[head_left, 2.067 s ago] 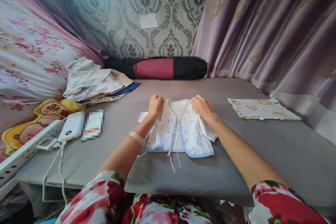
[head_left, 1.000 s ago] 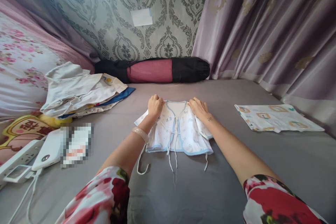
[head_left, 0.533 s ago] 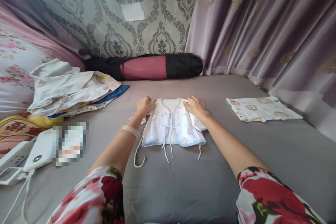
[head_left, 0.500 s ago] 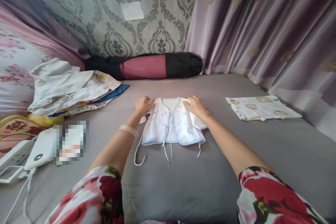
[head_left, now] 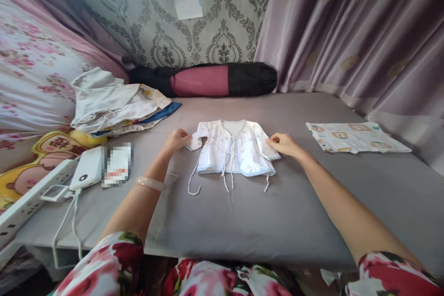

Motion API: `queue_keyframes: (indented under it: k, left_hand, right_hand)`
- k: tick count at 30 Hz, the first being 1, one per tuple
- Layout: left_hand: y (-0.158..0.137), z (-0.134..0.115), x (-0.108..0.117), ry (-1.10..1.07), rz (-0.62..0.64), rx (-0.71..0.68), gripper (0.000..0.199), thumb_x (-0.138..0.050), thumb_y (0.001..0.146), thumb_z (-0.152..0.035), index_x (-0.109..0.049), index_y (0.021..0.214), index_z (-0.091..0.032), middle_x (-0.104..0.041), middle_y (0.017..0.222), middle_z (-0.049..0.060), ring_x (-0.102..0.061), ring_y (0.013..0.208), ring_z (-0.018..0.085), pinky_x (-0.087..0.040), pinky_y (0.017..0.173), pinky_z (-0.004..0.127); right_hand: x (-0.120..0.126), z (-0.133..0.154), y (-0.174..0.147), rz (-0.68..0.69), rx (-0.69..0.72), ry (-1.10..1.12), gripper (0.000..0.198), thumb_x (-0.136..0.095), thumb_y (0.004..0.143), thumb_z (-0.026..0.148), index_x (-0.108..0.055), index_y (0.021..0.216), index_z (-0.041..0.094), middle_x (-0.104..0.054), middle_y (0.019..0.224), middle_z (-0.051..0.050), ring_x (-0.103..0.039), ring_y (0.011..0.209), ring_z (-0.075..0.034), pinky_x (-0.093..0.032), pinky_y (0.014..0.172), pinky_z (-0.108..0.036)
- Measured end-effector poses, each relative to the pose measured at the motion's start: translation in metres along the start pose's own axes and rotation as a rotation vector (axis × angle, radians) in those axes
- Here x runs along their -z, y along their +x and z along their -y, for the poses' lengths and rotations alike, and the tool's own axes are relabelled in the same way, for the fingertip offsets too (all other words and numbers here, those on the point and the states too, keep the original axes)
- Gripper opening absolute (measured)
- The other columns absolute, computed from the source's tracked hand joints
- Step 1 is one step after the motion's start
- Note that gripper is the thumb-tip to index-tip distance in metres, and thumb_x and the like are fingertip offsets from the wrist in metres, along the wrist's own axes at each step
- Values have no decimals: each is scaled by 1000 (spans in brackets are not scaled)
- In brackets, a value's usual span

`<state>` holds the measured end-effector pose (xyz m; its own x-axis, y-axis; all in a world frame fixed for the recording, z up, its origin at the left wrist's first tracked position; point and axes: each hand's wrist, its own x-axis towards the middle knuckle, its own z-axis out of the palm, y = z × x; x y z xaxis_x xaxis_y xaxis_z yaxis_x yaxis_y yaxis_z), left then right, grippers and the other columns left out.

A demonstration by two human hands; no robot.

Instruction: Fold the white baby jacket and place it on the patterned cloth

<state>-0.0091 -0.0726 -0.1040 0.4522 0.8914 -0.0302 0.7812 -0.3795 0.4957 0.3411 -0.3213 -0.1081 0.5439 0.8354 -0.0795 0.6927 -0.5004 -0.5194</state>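
Before a grey damask-patterned wall (head_left: 222, 14), a broad grey cloth-covered surface (head_left: 222, 226) carries a small white fabric jacket with pale-blue edging (head_left: 244, 155), lying flat mid-surface, neckline away from the person. The fingers of the left hand (head_left: 178, 139) and right hand (head_left: 285, 143) each pinch a sleeve, apparently to keep both spread outward. Below the hem, the surface runs to its near edge, giving the forearms room; a flat white printed cloth (head_left: 359, 138) lies well apart, right.
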Motion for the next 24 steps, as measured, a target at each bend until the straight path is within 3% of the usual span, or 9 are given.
queue_keyframes:
  k: [8,12,17,24]
  left_hand:
    - [-19,-13,2,43,43,137,30,-67,70,-47,-59,76,-18,-63,73,3,-60,72,20,-38,58,26]
    - [-18,-15,2,1,73,127,23,-64,72,-41,-57,70,-18,-55,64,0,-56,65,17,-35,55,25]
    - [-11,-9,10,23,-37,100,19,-60,72,-35,-61,77,-17,-57,70,1,-56,70,17,-38,61,25]
    - [4,-1,26,11,-182,93,32,-54,77,-34,-68,98,-15,-67,88,7,-61,82,20,-44,73,27]
  right_hand:
    - [0,-7,-16,154,19,59,35,-64,69,54,-58,69,19,-55,60,3,-47,54,-11,-31,51,-23]
    - [6,-8,-18,202,16,176,38,-67,63,55,-55,61,20,-49,54,5,-43,54,-10,-29,51,-23]
    - [20,-18,-18,98,-10,291,32,-68,62,50,-59,62,19,-55,59,4,-47,59,-12,-34,56,-24]
    - [39,-34,-4,-144,-150,282,22,-67,67,39,-67,76,19,-65,68,1,-56,64,-14,-38,58,-24]
